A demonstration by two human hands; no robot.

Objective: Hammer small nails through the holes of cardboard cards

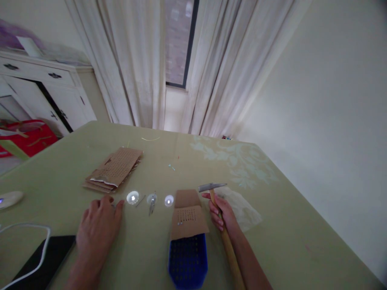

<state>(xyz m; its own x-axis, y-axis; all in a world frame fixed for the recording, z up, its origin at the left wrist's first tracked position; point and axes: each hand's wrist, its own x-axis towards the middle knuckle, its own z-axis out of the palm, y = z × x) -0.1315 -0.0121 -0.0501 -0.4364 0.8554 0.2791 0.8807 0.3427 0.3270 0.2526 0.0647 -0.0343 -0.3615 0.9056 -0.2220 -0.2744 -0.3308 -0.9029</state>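
My right hand (225, 213) is wrapped round the wooden handle of a hammer (230, 253), just below its metal head. Left of it lies a piece of brown cardboard (189, 223) with rows of small holes, partly over a blue plastic basket (189, 264) with a perforated bottom. Two small pale bits show in the holes. My left hand (99, 225) rests on the table with curled fingers; something small and greyish shows between thumb and forefinger, too small to name. Beside it sit small round clear dishes (132, 197), thin metal pieces (152, 203) and another round dish (169, 200).
A stack of perforated cardboard (115, 169) lies behind my left hand. A black tablet-like slab (45, 262) and a white cable (46, 241) are at the lower left, a white device (11, 199) beyond. A clear plastic bag (242, 209) lies right of the hammer.
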